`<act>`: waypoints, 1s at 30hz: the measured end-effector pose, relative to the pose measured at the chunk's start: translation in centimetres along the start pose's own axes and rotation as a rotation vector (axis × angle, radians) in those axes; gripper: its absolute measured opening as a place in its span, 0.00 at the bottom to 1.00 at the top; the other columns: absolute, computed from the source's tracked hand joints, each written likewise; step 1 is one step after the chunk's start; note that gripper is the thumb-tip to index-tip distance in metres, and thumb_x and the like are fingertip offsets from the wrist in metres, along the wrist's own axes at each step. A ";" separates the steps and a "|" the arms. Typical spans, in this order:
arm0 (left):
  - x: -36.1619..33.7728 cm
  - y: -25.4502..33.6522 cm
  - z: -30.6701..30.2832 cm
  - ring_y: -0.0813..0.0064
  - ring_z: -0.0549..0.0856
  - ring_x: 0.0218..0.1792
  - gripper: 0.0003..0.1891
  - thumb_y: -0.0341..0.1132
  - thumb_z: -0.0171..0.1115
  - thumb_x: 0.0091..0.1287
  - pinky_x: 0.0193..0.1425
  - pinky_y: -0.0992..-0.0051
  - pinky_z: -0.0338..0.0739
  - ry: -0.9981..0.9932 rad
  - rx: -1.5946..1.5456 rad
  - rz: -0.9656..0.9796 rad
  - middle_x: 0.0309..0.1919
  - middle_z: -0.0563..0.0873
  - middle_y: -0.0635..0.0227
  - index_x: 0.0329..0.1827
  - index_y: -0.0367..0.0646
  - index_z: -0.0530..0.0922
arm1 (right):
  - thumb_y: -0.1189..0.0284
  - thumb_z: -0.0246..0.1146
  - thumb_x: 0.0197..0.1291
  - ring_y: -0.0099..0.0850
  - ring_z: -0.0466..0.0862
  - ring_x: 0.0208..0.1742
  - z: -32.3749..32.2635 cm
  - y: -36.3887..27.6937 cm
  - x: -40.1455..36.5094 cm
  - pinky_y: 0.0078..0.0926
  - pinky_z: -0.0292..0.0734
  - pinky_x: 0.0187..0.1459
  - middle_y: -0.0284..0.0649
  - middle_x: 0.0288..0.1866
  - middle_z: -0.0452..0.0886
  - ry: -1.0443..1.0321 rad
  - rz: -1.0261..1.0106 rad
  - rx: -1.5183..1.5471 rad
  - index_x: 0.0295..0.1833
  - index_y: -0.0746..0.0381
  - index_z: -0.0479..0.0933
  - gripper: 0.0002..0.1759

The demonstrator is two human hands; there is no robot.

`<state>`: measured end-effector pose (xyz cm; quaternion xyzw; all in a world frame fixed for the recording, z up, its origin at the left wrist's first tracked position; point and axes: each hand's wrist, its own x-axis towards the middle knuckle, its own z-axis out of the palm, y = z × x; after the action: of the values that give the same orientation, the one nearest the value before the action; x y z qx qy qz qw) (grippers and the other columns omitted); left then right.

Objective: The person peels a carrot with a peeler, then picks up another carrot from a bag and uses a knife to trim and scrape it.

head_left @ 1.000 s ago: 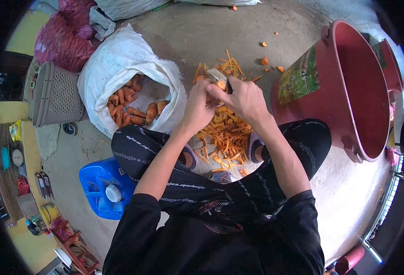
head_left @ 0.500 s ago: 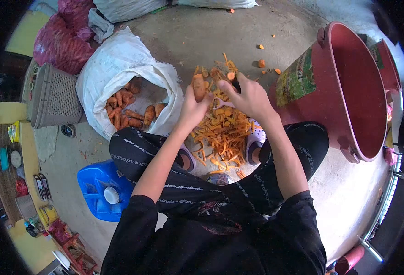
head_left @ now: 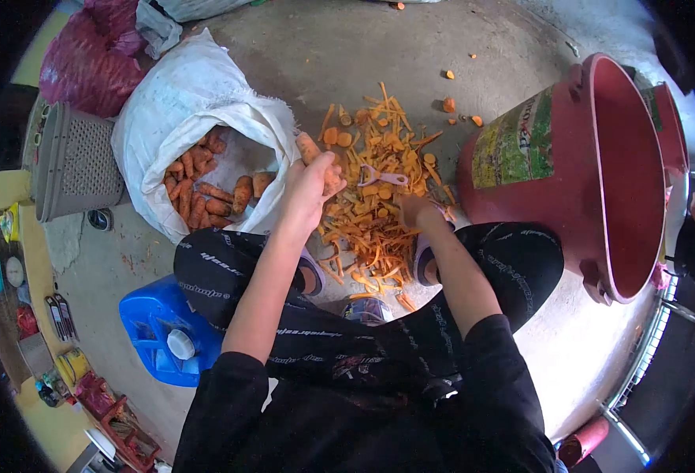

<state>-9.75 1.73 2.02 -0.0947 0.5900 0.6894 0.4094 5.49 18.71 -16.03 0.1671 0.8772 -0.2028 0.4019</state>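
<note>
My left hand is closed around an unpeeled, soil-marked carrot, held tilted beside the open white sack. More carrots lie inside that sack. Low over the orange peelings, close to the right shoe, is my right hand; its fingers point away and downward, so what they hold, if anything, is hidden. A pink peeler rests on the heap, a little beyond my right hand. Cut carrot ends lie at the heap's far left edge.
A large red tub leans at the right. On the left are a blue jerrycan, a grey perforated basket and a red mesh sack. Loose carrot pieces dot the concrete floor. A clear container stands between my legs.
My right hand has come down and back from beside the carrot toward the peelings near the shoe. My left hand has moved left and slightly nearer with the carrot.
</note>
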 end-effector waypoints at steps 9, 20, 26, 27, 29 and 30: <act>0.9 0.2 1.6 0.69 0.80 0.45 0.10 0.36 0.55 0.67 0.48 0.65 0.77 -0.050 -0.193 -0.105 0.41 0.79 0.64 0.46 0.40 0.72 | 0.69 0.64 0.52 0.48 0.79 0.47 2.3 -0.2 2.6 0.43 0.75 0.47 0.51 0.42 0.80 0.289 -0.073 0.192 0.48 0.63 0.74 0.18; 0.2 1.3 2.4 0.71 0.80 0.39 0.17 0.45 0.46 0.72 0.48 0.63 0.79 -0.134 -0.379 -0.198 0.36 0.77 0.65 0.50 0.38 0.69 | 0.71 0.59 0.55 0.40 0.73 0.53 2.8 -1.2 6.7 0.43 0.70 0.51 0.43 0.47 0.75 0.686 0.181 -0.023 0.41 0.63 0.79 0.10; -0.1 0.5 1.3 0.75 0.78 0.36 0.17 0.47 0.45 0.73 0.45 0.66 0.76 -0.277 -0.354 -0.135 0.35 0.77 0.68 0.49 0.42 0.71 | 0.65 0.63 0.52 0.45 0.76 0.41 -2.4 -0.5 2.2 0.39 0.73 0.43 0.46 0.37 0.77 0.720 -0.157 0.318 0.35 0.63 0.78 0.11; -0.5 0.6 1.6 0.75 0.78 0.35 0.17 0.48 0.45 0.73 0.44 0.66 0.75 -0.252 -0.342 -0.122 0.34 0.77 0.69 0.48 0.42 0.72 | 0.65 0.63 0.53 0.46 0.76 0.40 -3.7 -0.2 1.8 0.39 0.74 0.42 0.47 0.36 0.76 0.835 -0.235 0.391 0.34 0.64 0.77 0.12; -1.4 0.9 1.8 0.75 0.78 0.35 0.18 0.49 0.45 0.72 0.42 0.68 0.74 -0.249 -0.346 -0.124 0.34 0.77 0.70 0.47 0.43 0.72 | 0.67 0.60 0.58 0.41 0.79 0.37 -8.1 -1.8 -1.7 0.35 0.75 0.41 0.45 0.33 0.77 0.971 -0.199 0.480 0.31 0.66 0.71 0.12; -1.9 1.1 1.6 0.75 0.78 0.35 0.18 0.50 0.46 0.72 0.41 0.68 0.74 -0.267 -0.361 -0.140 0.34 0.77 0.70 0.46 0.43 0.73 | 0.69 0.58 0.59 0.39 0.80 0.36 -10.0 -1.8 -3.0 0.33 0.76 0.39 0.44 0.33 0.77 0.958 -0.278 0.793 0.32 0.66 0.70 0.11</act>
<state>-8.68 2.36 4.46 -0.1147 0.3898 0.7601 0.5070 0.13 21.69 -7.40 0.2602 0.8313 -0.4652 -0.1574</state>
